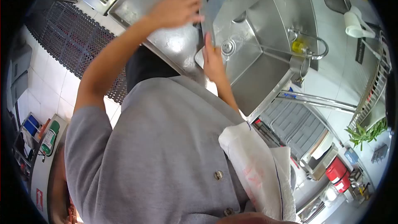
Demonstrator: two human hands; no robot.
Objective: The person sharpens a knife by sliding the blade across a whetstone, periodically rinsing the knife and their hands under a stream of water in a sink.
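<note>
My right hand point(213, 62) is wrapped around the near end of a knife point(207, 23), its thumb stretched along it. The long narrow blade points away from me over the sink's metal drainboard point(170, 41). My left hand point(178, 10) is blurred by motion; its fingers are apart, with the tips right at the blade. Alongside the blade lies a flat grey rectangular slab point(219, 0) that looks like a sharpening stone. The knife's handle is mostly hidden in my right hand.
To the right is the sink basin point(259, 68), with a round drain point(228, 47). A curved faucet point(321, 47) stands at its far right edge, beside a metal cup point(298, 64). A black perforated mat point(78, 39) covers floor at left. A white towel point(253, 161) hangs over my shirt.
</note>
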